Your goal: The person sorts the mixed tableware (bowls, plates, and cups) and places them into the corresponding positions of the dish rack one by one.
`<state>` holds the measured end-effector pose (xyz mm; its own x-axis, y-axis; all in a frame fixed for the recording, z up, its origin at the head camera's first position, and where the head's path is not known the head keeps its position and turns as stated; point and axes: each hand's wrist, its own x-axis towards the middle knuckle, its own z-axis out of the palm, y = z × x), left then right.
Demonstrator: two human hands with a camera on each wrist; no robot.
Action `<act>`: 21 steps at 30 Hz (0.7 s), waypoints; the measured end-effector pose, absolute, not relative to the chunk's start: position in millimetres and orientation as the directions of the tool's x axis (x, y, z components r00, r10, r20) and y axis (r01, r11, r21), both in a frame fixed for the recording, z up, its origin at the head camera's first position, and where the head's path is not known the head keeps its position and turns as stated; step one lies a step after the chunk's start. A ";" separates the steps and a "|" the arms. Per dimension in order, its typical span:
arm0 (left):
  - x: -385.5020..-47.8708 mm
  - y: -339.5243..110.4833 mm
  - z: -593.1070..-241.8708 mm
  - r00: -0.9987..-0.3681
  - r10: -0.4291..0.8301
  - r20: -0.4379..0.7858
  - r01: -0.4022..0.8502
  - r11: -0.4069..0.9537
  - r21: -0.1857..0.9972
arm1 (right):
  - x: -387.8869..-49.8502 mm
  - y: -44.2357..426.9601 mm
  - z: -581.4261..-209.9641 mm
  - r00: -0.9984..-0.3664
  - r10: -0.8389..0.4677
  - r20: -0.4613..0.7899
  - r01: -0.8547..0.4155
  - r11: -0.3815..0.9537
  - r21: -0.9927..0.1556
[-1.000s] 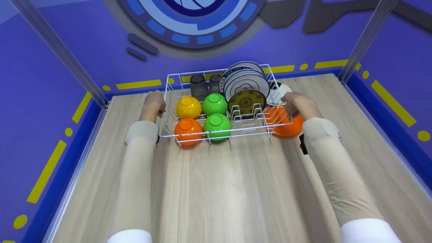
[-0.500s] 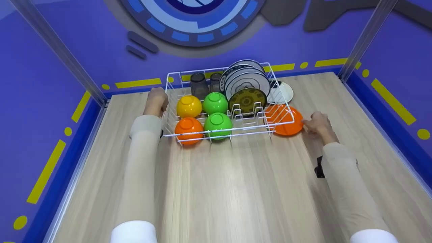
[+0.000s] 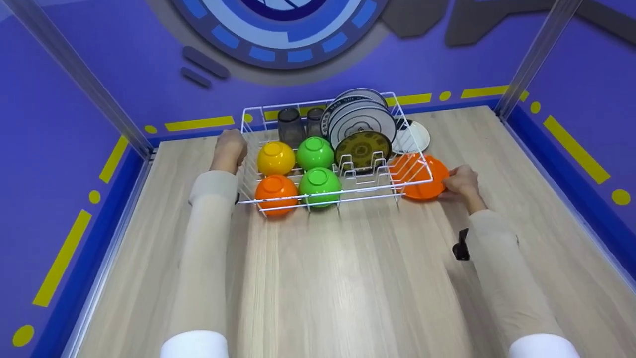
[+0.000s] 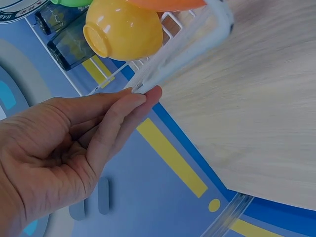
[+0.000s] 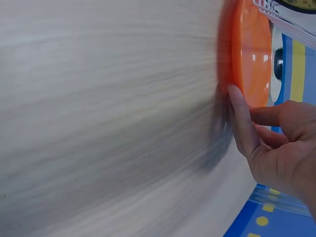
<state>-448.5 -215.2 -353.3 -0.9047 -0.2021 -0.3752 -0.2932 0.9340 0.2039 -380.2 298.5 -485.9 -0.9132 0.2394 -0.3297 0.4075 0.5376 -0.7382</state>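
A white wire dish rack stands at the back of the table. At its left end, my left hand pinches the rim between thumb and fingers, as the left wrist view shows. An orange plate lies at the rack's right side, partly behind its wires. My right hand pinches the plate's near right edge, with the thumb and fingers on either side of it in the right wrist view. A white plate with a dark patch lies behind the orange one.
The rack holds a yellow bowl, an orange bowl and two green bowls, all upside down. Dark glasses, several upright white plates and an amber plate stand behind them. A blue wall encloses the table.
My right hand has let go of the rack's right rim, moved down and right, and taken hold of the orange plate's edge. My left hand has stayed at the rack's left end.
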 end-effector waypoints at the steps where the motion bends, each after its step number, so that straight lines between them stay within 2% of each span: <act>1: -448.6 -215.6 -353.8 -0.904 -0.200 -0.378 -0.296 0.931 0.215 | -379.4 300.7 -483.4 -0.915 0.264 -0.304 0.402 0.556 -0.727; 5: -449.7 -218.2 -355.7 -0.904 -0.194 -0.381 -0.297 0.926 0.233 | -376.2 309.4 -465.4 -0.911 0.371 -0.180 0.385 0.607 -0.695; 7: -449.7 -219.4 -355.7 -0.905 -0.194 -0.378 -0.295 0.927 0.231 | -375.5 312.9 -453.4 -0.884 0.455 -0.112 0.395 0.595 -0.700; 11: -445.7 -219.0 -349.4 -0.907 -0.180 -0.381 -0.275 0.937 0.213 | -377.0 314.5 -430.0 -0.756 0.655 -0.001 0.398 0.458 -0.795; 15: -440.9 -216.5 -336.5 -0.895 -0.151 -0.420 -0.234 0.960 0.153 | -378.6 306.0 -406.2 -0.640 0.759 0.120 0.250 0.354 -0.901; 18: -439.6 -211.3 -329.5 -0.933 -0.106 -0.343 -0.159 0.979 0.130 | -381.4 292.4 -390.4 -0.636 0.747 0.196 0.107 0.336 -0.936; 21: -437.1 -194.3 -323.3 -0.986 -0.004 -0.164 -0.041 0.975 0.221 | -386.7 270.3 -382.5 -0.669 0.706 0.232 -0.010 0.304 -0.953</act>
